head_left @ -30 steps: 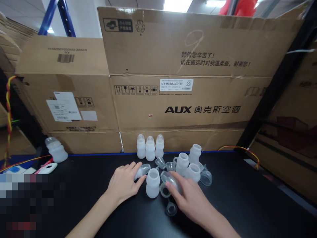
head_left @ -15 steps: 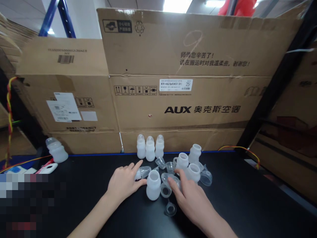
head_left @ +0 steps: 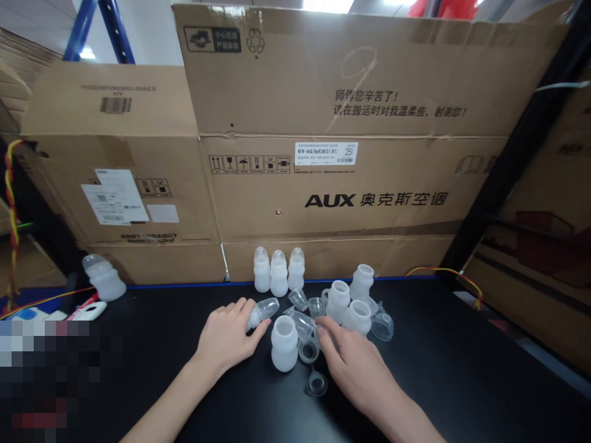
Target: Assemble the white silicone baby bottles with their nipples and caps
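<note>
My left hand (head_left: 233, 329) is wrapped round a small white bottle with a clear cap (head_left: 266, 309), lying on its side; the fingers hide most of its body. My right hand (head_left: 351, 357) has thumb and fingers closed at the end of a clear tapered cap (head_left: 302, 325). Between the hands an uncapped white bottle (head_left: 284, 344) stands upright. Beside it lie a clear ring-shaped part (head_left: 308, 349) and a small clear lid (head_left: 316, 384). Two clear cups (head_left: 316, 306) lie just beyond the right fingertips.
Three capped bottles (head_left: 278, 274) stand in a row at the back. Several open bottles (head_left: 362, 283) and a clear round cover (head_left: 382, 327) are to the right. Another capped bottle (head_left: 105, 278) leans at far left. Cardboard (head_left: 369, 172) walls off the black table (head_left: 184, 418).
My left hand has closed round the lying bottle and lifted or tilted it slightly. The clear cap at my right fingertips has shifted left and away from me. The view has tipped slightly downward.
</note>
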`<state>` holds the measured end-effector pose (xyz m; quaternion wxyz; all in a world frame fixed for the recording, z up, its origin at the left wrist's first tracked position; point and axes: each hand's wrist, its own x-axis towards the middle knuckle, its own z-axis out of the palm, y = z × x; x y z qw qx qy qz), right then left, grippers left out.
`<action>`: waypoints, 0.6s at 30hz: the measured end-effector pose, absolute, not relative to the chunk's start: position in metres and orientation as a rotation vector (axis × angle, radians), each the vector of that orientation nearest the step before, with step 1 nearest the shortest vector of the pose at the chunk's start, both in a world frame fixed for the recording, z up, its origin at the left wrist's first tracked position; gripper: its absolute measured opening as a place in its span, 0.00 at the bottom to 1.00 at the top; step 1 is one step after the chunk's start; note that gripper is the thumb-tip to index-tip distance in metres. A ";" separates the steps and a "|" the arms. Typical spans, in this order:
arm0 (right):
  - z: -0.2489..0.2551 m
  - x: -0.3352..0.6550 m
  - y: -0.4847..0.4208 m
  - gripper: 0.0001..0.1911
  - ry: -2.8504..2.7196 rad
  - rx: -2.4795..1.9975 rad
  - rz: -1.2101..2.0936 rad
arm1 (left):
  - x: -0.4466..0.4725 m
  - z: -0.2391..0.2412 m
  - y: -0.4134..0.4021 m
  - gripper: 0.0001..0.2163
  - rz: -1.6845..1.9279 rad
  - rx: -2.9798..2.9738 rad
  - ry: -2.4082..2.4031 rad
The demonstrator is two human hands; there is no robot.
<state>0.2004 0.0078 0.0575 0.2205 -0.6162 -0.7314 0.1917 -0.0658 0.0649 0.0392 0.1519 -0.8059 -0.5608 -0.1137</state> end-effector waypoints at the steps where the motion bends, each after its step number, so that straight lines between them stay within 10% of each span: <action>1: 0.057 0.200 0.008 0.20 -2.014 -1.695 0.541 | -0.066 0.039 0.065 0.19 -0.331 -2.308 -1.612; 18: 0.053 0.201 0.008 0.16 -1.710 -1.372 0.639 | -0.066 0.043 0.063 0.23 -0.460 -2.225 -1.754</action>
